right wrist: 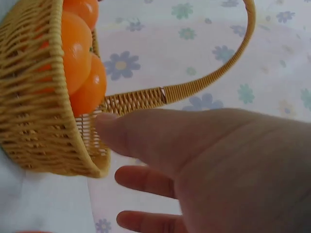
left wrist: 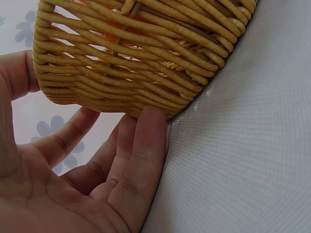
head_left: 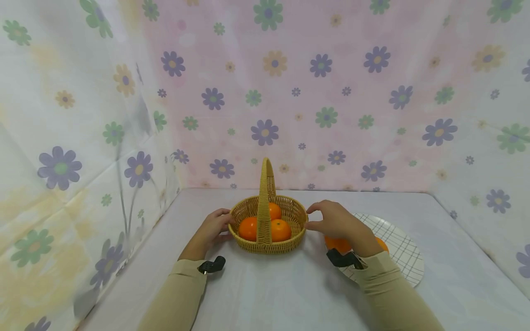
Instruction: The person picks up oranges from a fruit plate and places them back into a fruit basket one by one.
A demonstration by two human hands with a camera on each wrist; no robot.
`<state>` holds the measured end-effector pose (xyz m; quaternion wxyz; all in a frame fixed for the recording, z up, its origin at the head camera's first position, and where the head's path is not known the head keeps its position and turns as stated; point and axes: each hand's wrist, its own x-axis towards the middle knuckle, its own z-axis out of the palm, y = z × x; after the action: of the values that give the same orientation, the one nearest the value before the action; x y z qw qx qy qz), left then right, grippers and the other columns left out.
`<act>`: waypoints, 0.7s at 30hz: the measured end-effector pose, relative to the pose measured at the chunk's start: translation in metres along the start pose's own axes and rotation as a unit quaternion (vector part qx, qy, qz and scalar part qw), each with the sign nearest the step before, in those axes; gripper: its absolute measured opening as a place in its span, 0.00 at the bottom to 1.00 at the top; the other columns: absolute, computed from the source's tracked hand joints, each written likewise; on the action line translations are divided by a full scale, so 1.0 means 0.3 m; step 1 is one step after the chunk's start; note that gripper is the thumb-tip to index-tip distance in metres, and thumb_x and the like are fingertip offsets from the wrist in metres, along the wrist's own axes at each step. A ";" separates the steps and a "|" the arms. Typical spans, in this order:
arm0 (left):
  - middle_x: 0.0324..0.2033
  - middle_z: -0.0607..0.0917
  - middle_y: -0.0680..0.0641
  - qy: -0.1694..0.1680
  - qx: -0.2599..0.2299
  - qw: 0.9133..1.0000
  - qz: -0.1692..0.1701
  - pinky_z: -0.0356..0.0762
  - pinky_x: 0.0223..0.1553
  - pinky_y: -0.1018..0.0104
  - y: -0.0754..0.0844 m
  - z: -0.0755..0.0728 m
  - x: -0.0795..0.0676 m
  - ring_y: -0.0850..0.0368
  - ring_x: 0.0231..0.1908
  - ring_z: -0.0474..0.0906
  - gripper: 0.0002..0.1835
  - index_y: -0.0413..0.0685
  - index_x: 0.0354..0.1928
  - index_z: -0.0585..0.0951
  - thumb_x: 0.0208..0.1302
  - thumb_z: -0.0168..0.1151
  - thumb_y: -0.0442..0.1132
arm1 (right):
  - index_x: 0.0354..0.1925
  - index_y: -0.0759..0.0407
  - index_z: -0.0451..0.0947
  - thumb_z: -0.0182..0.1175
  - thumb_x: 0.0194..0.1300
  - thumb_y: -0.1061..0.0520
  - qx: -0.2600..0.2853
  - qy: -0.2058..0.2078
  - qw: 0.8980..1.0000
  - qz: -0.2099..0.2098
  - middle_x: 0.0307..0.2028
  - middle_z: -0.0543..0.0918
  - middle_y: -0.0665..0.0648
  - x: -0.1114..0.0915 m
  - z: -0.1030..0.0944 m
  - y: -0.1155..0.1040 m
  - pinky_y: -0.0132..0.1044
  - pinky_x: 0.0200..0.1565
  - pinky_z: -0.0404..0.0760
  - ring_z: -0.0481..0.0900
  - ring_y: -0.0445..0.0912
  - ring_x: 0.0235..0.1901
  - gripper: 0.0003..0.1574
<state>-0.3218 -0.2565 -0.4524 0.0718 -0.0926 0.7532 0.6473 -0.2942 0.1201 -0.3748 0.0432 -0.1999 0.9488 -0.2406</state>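
A yellow wicker basket [head_left: 269, 248] with a tall arched handle [head_left: 263, 202] stands upright on the table, with three oranges [head_left: 280, 231] inside. On its left side my left hand [head_left: 213, 228] holds it, the thumb up at the rim and the fingertips [left wrist: 151, 121] against the lower woven wall. My right hand [head_left: 334, 221] is at the right rim, thumb and fingers spread apart. The right wrist view shows its thumb [right wrist: 114, 130] overlapping the rim and two fingers [right wrist: 146, 181] stretched out beyond the basket, holding nothing.
A white plate with dark grid lines [head_left: 407, 259] lies at the right, partly under my right forearm. Oranges [head_left: 337, 244] on it are partly hidden by that arm. Flower-patterned cloth [head_left: 265, 92] hangs behind the table and along both sides.
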 end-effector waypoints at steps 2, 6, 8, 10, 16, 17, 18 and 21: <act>0.64 0.78 0.39 0.000 0.000 1.000 -0.002 0.87 0.52 0.52 0.001 0.001 0.000 0.51 0.49 0.83 0.23 0.46 0.63 0.76 0.66 0.58 0.41 | 0.62 0.53 0.79 0.69 0.66 0.42 -0.009 -0.004 1.000 0.019 0.64 0.80 0.60 -0.004 -0.011 0.009 0.60 0.67 0.73 0.74 0.59 0.65 0.32; 0.63 0.79 0.40 0.003 0.000 1.000 -0.005 0.87 0.52 0.52 0.003 0.003 -0.002 0.51 0.49 0.83 0.23 0.46 0.63 0.76 0.66 0.59 0.41 | 0.63 0.53 0.78 0.70 0.63 0.38 -0.021 -0.021 0.998 0.050 0.65 0.79 0.62 -0.015 -0.028 0.033 0.60 0.63 0.77 0.76 0.57 0.60 0.36; 0.63 0.79 0.40 0.003 0.001 1.000 -0.006 0.87 0.52 0.53 0.003 0.004 -0.004 0.51 0.49 0.83 0.24 0.46 0.63 0.76 0.65 0.59 0.41 | 0.64 0.52 0.77 0.71 0.61 0.35 -0.023 -0.037 0.997 0.061 0.66 0.78 0.61 -0.021 -0.032 0.047 0.59 0.62 0.77 0.77 0.56 0.60 0.40; 0.63 0.79 0.39 0.003 0.000 1.000 -0.006 0.87 0.51 0.53 0.003 0.004 -0.006 0.51 0.49 0.83 0.24 0.46 0.63 0.76 0.65 0.59 0.40 | 0.65 0.52 0.76 0.72 0.58 0.33 -0.024 -0.055 0.996 0.070 0.67 0.77 0.61 -0.026 -0.036 0.058 0.61 0.61 0.78 0.77 0.55 0.59 0.44; 0.63 0.79 0.39 0.000 -0.002 1.000 -0.001 0.88 0.51 0.53 0.000 0.004 -0.006 0.52 0.48 0.83 0.24 0.45 0.63 0.76 0.65 0.59 0.40 | 0.67 0.50 0.75 0.75 0.52 0.32 -0.006 -0.095 0.990 0.109 0.63 0.79 0.59 -0.039 -0.035 0.080 0.56 0.48 0.85 0.78 0.54 0.54 0.49; 0.63 0.79 0.39 0.002 -0.003 1.000 -0.002 0.88 0.50 0.53 -0.001 0.004 -0.005 0.53 0.48 0.83 0.23 0.45 0.62 0.76 0.64 0.59 0.40 | 0.67 0.50 0.75 0.76 0.51 0.32 0.001 -0.100 0.988 0.116 0.62 0.79 0.58 -0.042 -0.035 0.082 0.54 0.44 0.85 0.78 0.54 0.52 0.50; 0.63 0.79 0.39 0.001 -0.002 1.000 -0.001 0.88 0.50 0.53 -0.002 0.004 -0.003 0.52 0.48 0.83 0.23 0.45 0.62 0.76 0.65 0.59 0.40 | 0.67 0.50 0.75 0.76 0.51 0.32 0.006 -0.104 0.987 0.122 0.61 0.79 0.58 -0.044 -0.035 0.085 0.52 0.40 0.86 0.78 0.54 0.51 0.50; 0.62 0.80 0.39 0.002 -0.003 1.000 -0.002 0.88 0.50 0.53 -0.002 0.004 0.000 0.52 0.48 0.84 0.23 0.46 0.62 0.76 0.64 0.59 0.40 | 0.66 0.51 0.75 0.77 0.49 0.32 0.008 -0.112 0.985 0.132 0.59 0.80 0.57 -0.050 -0.038 0.092 0.49 0.35 0.85 0.78 0.54 0.48 0.51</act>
<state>-0.3218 -0.2553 -0.4533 0.0717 -0.0957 0.7512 0.6492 -0.2924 0.1532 -0.3780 0.1821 -0.0979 0.9541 -0.2167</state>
